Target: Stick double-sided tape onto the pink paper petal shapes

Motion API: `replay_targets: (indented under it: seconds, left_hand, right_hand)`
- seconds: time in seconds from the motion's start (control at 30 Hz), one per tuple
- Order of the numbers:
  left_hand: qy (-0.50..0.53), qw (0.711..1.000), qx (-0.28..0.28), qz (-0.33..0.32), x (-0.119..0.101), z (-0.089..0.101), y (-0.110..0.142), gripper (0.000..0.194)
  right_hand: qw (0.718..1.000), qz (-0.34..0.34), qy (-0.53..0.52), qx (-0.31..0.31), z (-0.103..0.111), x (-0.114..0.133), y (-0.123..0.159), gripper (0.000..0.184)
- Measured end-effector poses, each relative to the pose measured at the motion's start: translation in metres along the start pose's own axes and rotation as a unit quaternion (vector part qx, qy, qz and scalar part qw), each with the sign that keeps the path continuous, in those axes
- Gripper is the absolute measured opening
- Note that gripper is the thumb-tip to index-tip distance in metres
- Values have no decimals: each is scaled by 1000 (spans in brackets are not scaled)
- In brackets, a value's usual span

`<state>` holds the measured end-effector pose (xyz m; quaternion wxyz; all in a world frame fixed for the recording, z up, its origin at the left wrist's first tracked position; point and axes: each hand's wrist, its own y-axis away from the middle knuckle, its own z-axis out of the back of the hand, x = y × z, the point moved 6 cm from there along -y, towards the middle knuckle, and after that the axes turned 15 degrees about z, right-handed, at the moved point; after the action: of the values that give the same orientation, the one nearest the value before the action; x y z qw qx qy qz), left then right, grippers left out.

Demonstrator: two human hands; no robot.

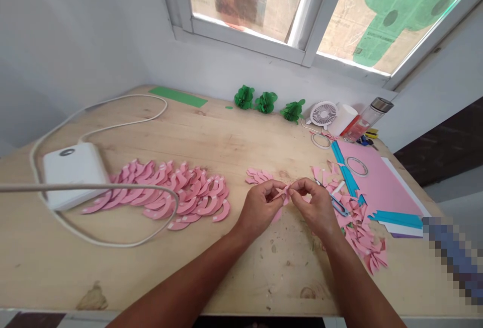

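Over the middle of a wooden table (211,137), my left hand (259,207) and my right hand (316,206) meet, both pinching one small pink paper petal (285,194) between their fingertips. A few more cut pink petals (258,176) lie just beyond my hands. A large spread of curved pink petals (177,196) lies to the left. Pink paper scraps (358,227) and blue-handled scissors (338,206) lie just right of my right hand.
A white box (73,172) with a looping white cable (113,240) sits at the left. At the back stand three green paper rosettes (266,102), a small white fan (323,114) and a bottle (368,118). Pink sheets (381,182), blue strips and tape rings lie right.
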<state>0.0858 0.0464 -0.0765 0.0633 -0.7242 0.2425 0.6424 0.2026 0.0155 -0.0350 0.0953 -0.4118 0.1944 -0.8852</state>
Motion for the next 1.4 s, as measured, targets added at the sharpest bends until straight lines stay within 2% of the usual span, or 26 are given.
replay_targets:
  seconds: [0.47, 0.93, 1.4]
  left_hand:
    - [-8, 1000, 5, 7, 2, -1, 1, 19]
    - [53, 998, -2, 41, 1, -2, -2, 15]
    - [98, 991, 6, 87, 1, -1, 0, 21]
  right_hand:
    - [998, 15, 55, 4, 1, 1, 1, 8]
    - [997, 15, 70, -2, 0, 2, 2, 7]
    - [997, -4, 72, -1, -3, 2, 3, 8]
